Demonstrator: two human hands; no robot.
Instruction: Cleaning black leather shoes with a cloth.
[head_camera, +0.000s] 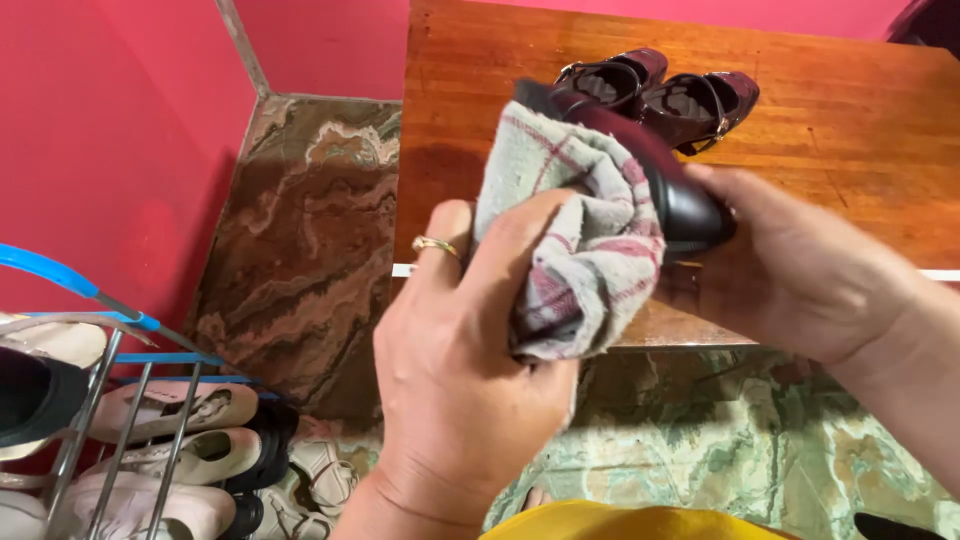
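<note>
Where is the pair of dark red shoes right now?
The pair of dark red shoes sits at the top centre of the head view, on the wooden table, just beyond the black shoe.

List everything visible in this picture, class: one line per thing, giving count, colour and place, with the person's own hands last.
dark shoe: one, black-maroon, held over the table edge
cloth: one, grey with red checks, pressed on the shoe
pair of shoes: two, glossy maroon, far on the table
wooden table: one, brown, top right
shoe rack: one, metal and blue, bottom left, holding pale shoes
ring: one, gold, left finger
left hand: grips cloth
right hand: holds shoe
</note>
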